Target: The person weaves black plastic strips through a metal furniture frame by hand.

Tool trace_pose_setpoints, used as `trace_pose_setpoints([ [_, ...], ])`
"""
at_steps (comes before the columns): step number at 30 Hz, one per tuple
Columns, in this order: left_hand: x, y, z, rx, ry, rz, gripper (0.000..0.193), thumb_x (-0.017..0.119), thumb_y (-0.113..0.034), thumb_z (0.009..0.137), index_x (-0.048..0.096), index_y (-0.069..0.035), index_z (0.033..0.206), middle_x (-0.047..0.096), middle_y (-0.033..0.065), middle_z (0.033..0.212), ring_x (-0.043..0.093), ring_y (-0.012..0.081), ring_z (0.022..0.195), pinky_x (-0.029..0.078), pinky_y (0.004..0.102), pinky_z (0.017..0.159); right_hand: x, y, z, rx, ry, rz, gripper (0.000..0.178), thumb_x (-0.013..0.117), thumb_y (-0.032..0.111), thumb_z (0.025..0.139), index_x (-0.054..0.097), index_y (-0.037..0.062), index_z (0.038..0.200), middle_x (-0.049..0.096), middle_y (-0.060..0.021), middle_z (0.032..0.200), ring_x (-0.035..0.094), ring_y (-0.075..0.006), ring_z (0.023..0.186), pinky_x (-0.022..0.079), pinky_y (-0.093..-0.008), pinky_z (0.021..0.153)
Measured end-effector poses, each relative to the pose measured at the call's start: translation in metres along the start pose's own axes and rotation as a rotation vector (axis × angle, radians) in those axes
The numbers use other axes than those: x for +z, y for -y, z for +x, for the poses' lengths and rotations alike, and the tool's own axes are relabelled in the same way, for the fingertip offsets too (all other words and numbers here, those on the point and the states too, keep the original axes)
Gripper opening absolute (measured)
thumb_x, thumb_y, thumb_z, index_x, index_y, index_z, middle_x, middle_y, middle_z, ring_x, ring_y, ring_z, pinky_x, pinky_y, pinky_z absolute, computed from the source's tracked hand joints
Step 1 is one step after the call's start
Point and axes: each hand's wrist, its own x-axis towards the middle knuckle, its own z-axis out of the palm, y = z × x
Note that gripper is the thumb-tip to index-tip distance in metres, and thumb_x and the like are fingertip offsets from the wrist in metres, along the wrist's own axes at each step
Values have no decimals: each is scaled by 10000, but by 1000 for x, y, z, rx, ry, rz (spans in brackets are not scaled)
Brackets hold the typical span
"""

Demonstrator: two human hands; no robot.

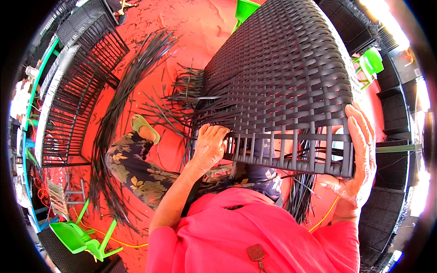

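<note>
A large black woven rattan-style furniture panel stands tilted before me, tightly woven above. Near my body its lower part shows open bars and a bare frame edge. My left hand is closed at the panel's left side, its fingers curled round a flat black strip at the lowest woven row; the fingertips are partly hidden. On the right, my right hand grips the frame's near corner, with the fingers along the outer side and the thumb below. Loose strip ends fan out from the panel's left edge.
A long bundle of black strips lies on the red floor to the left. Black slatted frames stand beyond it. Green plastic chairs are at the lower left, top and right. A yellow cord crosses the floor.
</note>
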Motion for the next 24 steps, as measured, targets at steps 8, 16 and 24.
trace_pose_setpoints([
  [8, -2, -14, 9, -61, -84, -134, 243, 569, 10, 701, 535, -27, 939, 568, 117, 867, 544, 310, 875, 413, 381, 796, 3, 3, -5, -16, -65, 117, 933, 706, 570, 572, 432, 16, 1272, 456, -219, 1264, 439, -368, 1181, 314, -467, 998],
  [16, -21, -10, 2, -79, -72, 52, 243, 549, -48, 741, 511, -7, 977, 561, 163, 811, 575, 329, 758, 467, 382, 650, -11, -8, 8, -171, -174, 718, 626, 677, 370, 735, 474, -20, 1182, 524, -204, 1160, 475, -342, 1135, 330, -447, 975],
  [24, -28, 1, -7, 51, 85, 367, 290, 530, -69, 742, 503, -24, 1027, 555, 127, 704, 584, 290, 667, 474, 365, 559, 3, -38, -47, 426, -723, 1326, 261, 482, 126, 918, 493, -7, 1143, 501, -93, 1178, 464, -174, 1125, 344, -343, 972],
])
